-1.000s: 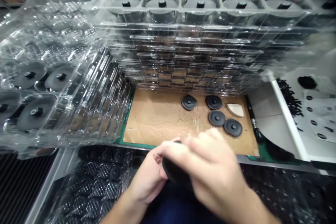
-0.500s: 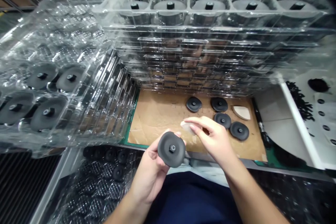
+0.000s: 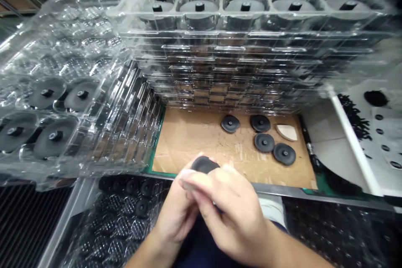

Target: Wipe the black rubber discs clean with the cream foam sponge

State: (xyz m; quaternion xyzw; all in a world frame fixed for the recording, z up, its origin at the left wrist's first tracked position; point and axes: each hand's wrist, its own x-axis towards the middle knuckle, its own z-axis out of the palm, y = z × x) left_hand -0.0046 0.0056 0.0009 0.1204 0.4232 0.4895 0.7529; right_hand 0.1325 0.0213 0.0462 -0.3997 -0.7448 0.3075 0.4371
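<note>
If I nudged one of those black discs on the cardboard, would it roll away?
Probably not: the black discs lie flat on the cardboard, so they'd likely slide. Their moulded shape with a centre nub suggests stiff, fairly light plastic.

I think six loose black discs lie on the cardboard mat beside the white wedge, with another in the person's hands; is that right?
Not quite: the head view shows four loose black discs on the cardboard mat, not six. The white wedge and the held disc are as you say.

L hand (image 3: 174, 213) grips black disc (image 3: 204, 163), R hand (image 3: 228, 211) over it, by cardboard mat (image 3: 188, 138).
</note>
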